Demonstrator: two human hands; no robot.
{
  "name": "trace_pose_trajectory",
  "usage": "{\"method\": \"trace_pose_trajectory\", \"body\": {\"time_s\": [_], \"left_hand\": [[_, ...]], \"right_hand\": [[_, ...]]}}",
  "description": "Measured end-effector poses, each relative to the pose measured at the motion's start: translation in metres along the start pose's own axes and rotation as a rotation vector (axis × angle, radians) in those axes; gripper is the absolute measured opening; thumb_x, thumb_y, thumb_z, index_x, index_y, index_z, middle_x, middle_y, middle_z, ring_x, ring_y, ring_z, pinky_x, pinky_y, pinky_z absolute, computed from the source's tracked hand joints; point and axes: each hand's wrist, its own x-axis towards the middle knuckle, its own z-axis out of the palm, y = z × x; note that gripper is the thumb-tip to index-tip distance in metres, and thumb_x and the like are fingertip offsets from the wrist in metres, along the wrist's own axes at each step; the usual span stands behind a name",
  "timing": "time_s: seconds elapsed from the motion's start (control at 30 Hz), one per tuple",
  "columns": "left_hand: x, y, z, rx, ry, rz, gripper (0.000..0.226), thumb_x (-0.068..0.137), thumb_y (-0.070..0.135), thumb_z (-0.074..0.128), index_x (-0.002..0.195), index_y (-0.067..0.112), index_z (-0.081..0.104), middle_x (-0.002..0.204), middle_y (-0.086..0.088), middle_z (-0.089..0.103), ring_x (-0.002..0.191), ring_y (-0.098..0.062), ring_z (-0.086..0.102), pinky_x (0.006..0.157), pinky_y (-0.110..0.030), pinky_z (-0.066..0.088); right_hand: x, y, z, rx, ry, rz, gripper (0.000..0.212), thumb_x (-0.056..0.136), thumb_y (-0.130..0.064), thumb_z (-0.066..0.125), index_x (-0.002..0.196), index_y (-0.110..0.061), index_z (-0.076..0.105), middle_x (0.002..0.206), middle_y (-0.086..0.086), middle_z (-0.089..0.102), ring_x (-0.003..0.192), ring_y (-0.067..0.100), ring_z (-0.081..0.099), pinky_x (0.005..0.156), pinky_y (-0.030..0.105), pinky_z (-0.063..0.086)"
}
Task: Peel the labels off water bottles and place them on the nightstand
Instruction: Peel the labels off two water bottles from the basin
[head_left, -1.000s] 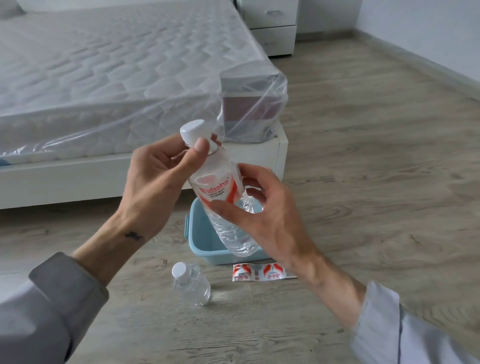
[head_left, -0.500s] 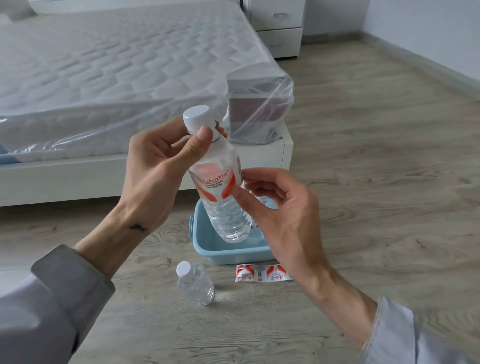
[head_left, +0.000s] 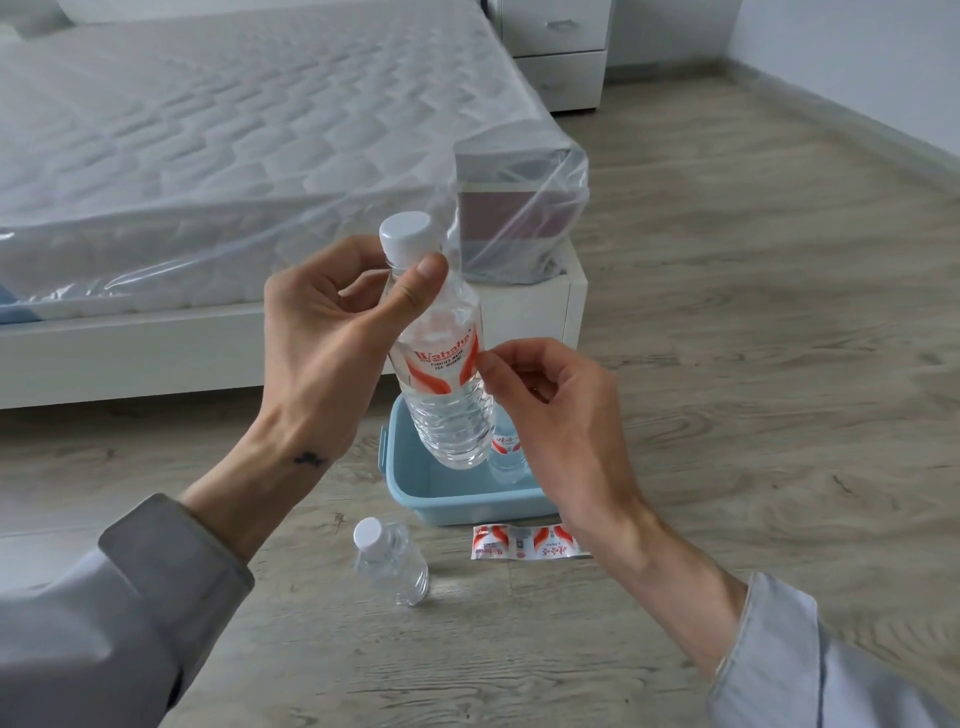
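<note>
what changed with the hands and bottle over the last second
The right hand let go of the lower body of the clear plastic water bottle and moved up to pinch the edge of its red and white label. The left hand keeps its grip near the neck. The light blue plastic tub stayed put.

I see the left hand (head_left: 332, 332) gripping a water bottle (head_left: 441, 364) by its neck, mid-frame, tilted. The right hand (head_left: 556, 415) pinches at the right edge of its red-and-white label (head_left: 441, 364). Below sits a blue tub (head_left: 457, 504); a bare bottle (head_left: 392, 564) and a peeled label (head_left: 524, 543) lie on the floor (head_left: 727, 364).
</note>
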Motion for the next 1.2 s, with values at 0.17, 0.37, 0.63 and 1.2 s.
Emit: {"method": "trace_pose_trajectory", "body": {"time_s": [0.17,0.37,0.63,1.2], "left_hand": [[0.0,-0.011,0.0,0.108,0.06,-0.039,0.017,0.083,0.036,0.088,0.09,0.021,0.082,0.091,-0.006,0.084,0.091,-0.031,0.081,0.083,-0.045,0.066],[-0.006,-0.027,0.002,0.258,0.182,-0.124,0.03,0.073,0.045,0.094,0.08,0.021,0.078,0.08,0.002,0.081,0.075,-0.017,0.078,0.067,-0.031,0.06],[-0.041,-0.072,0.01,0.531,0.182,-0.184,0.052,0.07,0.05,0.095,0.076,0.009,0.063,0.07,-0.001,0.066,0.063,-0.015,0.056,0.062,-0.032,0.054],[-0.114,-0.162,0.018,0.814,-0.123,-0.349,0.038,0.069,0.034,0.095,0.077,0.022,0.06,0.079,0.01,0.064,0.07,-0.011,0.059,0.057,-0.017,0.04]], "right_hand": [[-0.001,0.012,-0.001,-0.034,-0.039,-0.021,0.01,0.1,-0.025,0.067,0.097,-0.016,0.068,0.085,-0.001,0.076,0.076,0.01,0.071,0.068,0.016,0.053],[-0.007,0.025,-0.017,0.167,-0.037,-0.013,0.009,0.093,-0.01,0.075,0.096,-0.015,0.068,0.09,0.007,0.08,0.081,0.013,0.075,0.073,0.018,0.056],[-0.023,0.062,-0.047,0.071,-0.125,0.107,0.012,0.091,-0.014,0.079,0.1,-0.019,0.084,0.095,-0.002,0.083,0.087,0.005,0.077,0.08,0.015,0.056],[-0.068,0.165,-0.087,-0.11,0.005,0.475,0.012,0.089,0.002,0.077,0.093,-0.008,0.083,0.089,0.019,0.081,0.079,0.02,0.071,0.08,0.03,0.058]]}}
